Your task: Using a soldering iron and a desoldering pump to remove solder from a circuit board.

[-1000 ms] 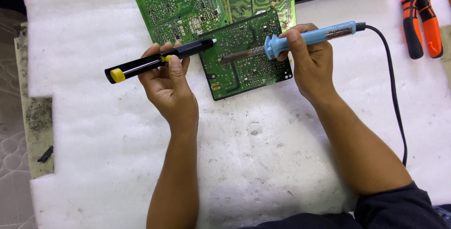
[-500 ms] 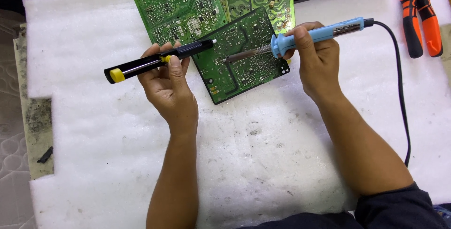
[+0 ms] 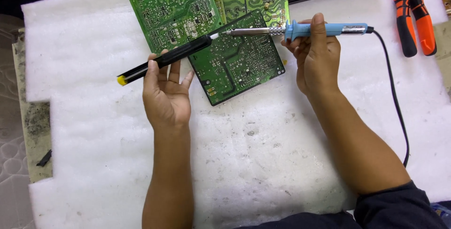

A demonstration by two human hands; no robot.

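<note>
The right hand [image 3: 315, 55] grips a blue-handled soldering iron [image 3: 300, 30]; the left hand [image 3: 165, 92], fingers loosely spread, apparently supports a black, yellow-tipped desoldering pump [image 3: 164, 59] over 1 green circuit board [image 3: 237, 57].

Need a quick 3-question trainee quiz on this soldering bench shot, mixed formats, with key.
1. True or false: the right hand holds the blue-handled soldering iron.
2. What lies at the top right of the white foam mat? A) a hammer B) orange-handled pliers C) a tape roll
3. Fill in: the left hand holds a black tool with a ___ end.

Key: 1 true. 2 B. 3 yellow; its white tip meets the iron's tip over the small green circuit board.
</note>
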